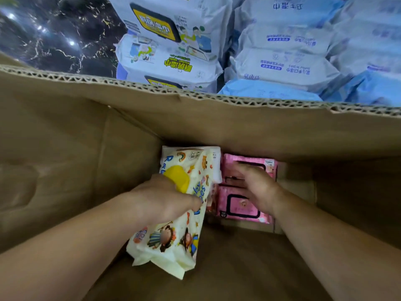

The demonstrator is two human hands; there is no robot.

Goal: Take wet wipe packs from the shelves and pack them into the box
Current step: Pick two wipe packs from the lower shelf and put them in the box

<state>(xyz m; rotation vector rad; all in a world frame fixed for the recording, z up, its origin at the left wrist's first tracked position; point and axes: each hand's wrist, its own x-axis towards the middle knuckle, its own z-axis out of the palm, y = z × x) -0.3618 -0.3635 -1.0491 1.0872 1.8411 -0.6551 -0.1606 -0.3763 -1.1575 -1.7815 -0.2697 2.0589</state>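
Note:
Both my arms reach down into a deep cardboard box (195,127). My left hand (160,198) grips a cream wipe pack with a yellow lid and cartoon children (173,240), tilted on its edge at the box's left. A second cream pack (191,157) lies under it against the far wall. My right hand (256,187) rests with spread fingers on two pink wipe packs (245,211) lying flat on the box floor, to the right of the cream packs.
Beyond the box's far wall lie stacks of wipe packs: white ones with yellow-and-black lids (169,40) in the middle, white-and-blue ones (293,51) to the right. A dark marbled surface (54,33) shows at the upper left. Bare box floor (238,268) lies near me.

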